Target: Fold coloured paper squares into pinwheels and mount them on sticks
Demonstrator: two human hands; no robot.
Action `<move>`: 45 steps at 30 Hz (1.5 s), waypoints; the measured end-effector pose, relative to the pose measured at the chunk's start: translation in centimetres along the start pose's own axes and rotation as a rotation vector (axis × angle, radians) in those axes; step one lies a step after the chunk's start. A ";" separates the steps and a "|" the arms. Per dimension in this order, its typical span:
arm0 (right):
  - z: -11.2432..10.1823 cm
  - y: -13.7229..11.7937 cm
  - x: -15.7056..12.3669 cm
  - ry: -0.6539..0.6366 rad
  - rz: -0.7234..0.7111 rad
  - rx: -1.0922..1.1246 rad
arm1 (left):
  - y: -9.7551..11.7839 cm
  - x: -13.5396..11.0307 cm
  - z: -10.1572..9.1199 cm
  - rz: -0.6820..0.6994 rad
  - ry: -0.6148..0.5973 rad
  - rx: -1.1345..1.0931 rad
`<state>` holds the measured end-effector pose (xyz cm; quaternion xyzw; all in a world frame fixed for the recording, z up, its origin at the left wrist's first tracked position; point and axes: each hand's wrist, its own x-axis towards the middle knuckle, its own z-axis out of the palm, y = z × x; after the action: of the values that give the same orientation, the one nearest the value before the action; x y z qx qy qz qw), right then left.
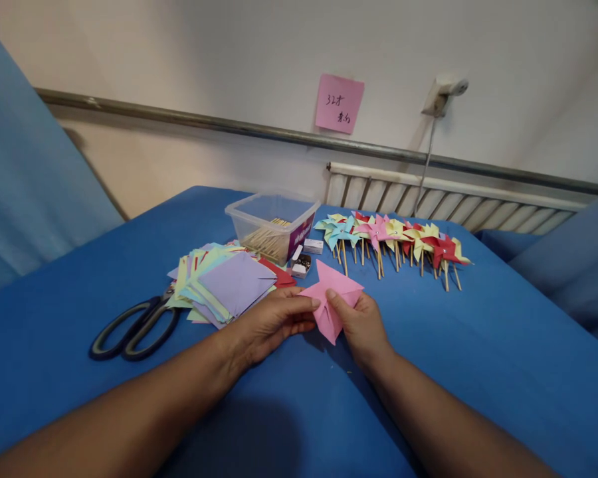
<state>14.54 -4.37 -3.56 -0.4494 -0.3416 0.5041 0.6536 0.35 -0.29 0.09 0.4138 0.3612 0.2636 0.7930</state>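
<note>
Between my hands is a pink paper pinwheel [331,285], its corners partly folded in toward the middle. My left hand [282,312] pinches its left side, thumb on top. From the right, my right hand [363,325] grips it with the thumb pressed near the centre. The fingers under the paper are partly hidden. To the left lies a stack of coloured paper squares [239,282] with slits cut in from the corners. Just beyond the pinwheel sits a small open box of pins [300,265].
Dark-handled scissors [134,328] lie left of the stack, blades partly under it. A clear plastic tub [244,216] holds wooden sticks [269,240]. Several finished pinwheels [379,231] on sticks lie at the back right. A radiator [448,196] stands behind the blue-covered table [503,332].
</note>
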 end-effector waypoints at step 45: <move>-0.5 -1.0 -0.8 -0.131 -0.211 -0.342 | -0.1 0.0 0.1 0.090 0.116 -0.107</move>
<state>15.09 -5.38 -2.83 -0.4819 -0.5092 0.3955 0.5933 0.44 -0.42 0.04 0.3706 0.3729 0.3417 0.7790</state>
